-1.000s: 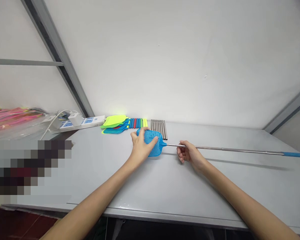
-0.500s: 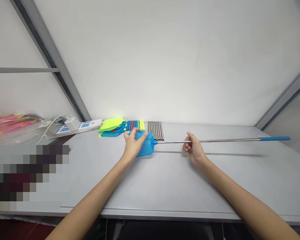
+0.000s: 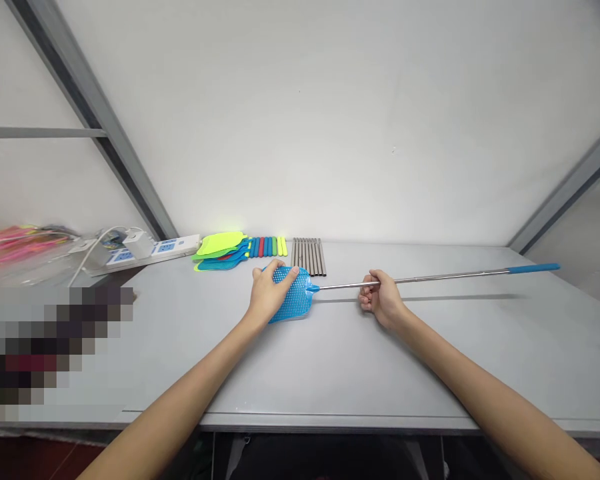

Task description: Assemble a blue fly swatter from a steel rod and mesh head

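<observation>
A blue fly swatter (image 3: 297, 303) with a perforated head lies across in front of me, its thin metal rod (image 3: 430, 279) extended to the right and ending in a blue grip (image 3: 534, 268). My left hand (image 3: 271, 293) grasps the head, thumb on top and fingers at the far edge. Around the middle of the rod my right hand (image 3: 383, 298) is closed, fingers curled. A shadow beneath shows the rod held above the table.
Behind the swatter lie stacked yellow, green and blue swatter heads (image 3: 223, 245), a row of coloured grips (image 3: 267, 247) and several metal rods (image 3: 309, 257). A white power strip (image 3: 175, 248) with plugs and a plastic bag of pink items (image 3: 20, 250) are at the left of the grey table (image 3: 340, 380).
The swatter's grip end has risen slightly relative to its head, so the rod slants more. Both hands keep their hold. The whole view has shifted a little.
</observation>
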Demonstrator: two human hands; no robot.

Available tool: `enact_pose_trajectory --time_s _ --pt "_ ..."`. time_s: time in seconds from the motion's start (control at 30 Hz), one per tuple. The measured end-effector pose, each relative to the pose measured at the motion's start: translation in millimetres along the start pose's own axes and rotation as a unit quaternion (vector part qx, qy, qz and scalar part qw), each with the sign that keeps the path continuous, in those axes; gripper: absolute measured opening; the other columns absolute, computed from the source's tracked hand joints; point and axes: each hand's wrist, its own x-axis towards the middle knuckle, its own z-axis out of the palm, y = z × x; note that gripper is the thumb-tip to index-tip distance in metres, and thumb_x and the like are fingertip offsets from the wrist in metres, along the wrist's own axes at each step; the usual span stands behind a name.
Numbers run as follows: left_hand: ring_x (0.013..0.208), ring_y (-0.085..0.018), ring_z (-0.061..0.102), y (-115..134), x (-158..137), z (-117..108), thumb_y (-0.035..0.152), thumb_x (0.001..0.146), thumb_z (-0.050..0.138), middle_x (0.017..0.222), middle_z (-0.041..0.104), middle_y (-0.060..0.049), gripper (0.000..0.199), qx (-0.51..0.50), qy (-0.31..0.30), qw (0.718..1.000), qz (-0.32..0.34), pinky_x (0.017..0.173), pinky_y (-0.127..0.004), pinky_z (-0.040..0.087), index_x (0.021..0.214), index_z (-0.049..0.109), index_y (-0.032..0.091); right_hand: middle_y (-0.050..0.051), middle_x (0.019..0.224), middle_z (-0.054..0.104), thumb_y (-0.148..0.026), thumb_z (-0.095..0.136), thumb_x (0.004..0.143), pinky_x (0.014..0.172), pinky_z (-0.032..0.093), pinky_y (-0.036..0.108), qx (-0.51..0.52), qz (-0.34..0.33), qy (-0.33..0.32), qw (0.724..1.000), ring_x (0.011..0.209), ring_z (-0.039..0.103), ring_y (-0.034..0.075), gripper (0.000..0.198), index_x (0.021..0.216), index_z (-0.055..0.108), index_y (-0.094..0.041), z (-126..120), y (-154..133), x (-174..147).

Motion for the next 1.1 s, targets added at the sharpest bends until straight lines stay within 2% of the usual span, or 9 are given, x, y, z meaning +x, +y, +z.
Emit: enact_pose_trajectory --time_s 0.23,0.47,1.1 --pt "0.076 -0.019 0.049 -8 -2 6 0.063 0.067 0.037 0.085 0.038 -0.004 0.045 0.045 -0.002 0.998 -0.041 0.073 -0.034 0.04 0.091 0.053 0.028 -0.004 0.036 0.025 -0.032 0.035 0.071 0.032 0.016 0.019 -0.001 0.039 -0.03 0.999 0.032 0.032 0.009 0.033 0.043 0.024 -0.018 2 6 -3" --pt "0.072 -0.021 0.05 -1 -9 7 0.064 0.068 0.032 0.09 0.038 -0.006 0.047 0.074 0.003 0.993 -0.088 0.069 -0.038 0.04 0.095 0.051 0.03 -0.004 0.037 0.024 -0.033 0.036 0.071 0.031 0.015 0.018 0.004 0.029 -0.044 0.999 0.033 0.031 0.009 0.035 0.043 0.022 -0.018 0 10 -1" --pt "0.07 -0.021 0.049 7 -21 8 0.062 0.07 0.03 0.086 0.037 -0.005 0.044 0.068 0.03 0.992 -0.103 0.069 -0.039 0.04 0.09 0.051 0.03 -0.005 0.031 0.02 -0.036 0.037 0.071 0.029 0.016 0.019 -0.002 -0.016 -0.056 0.998 0.03 0.029 0.009 0.039 0.041 0.018 -0.02 4 19 -2"
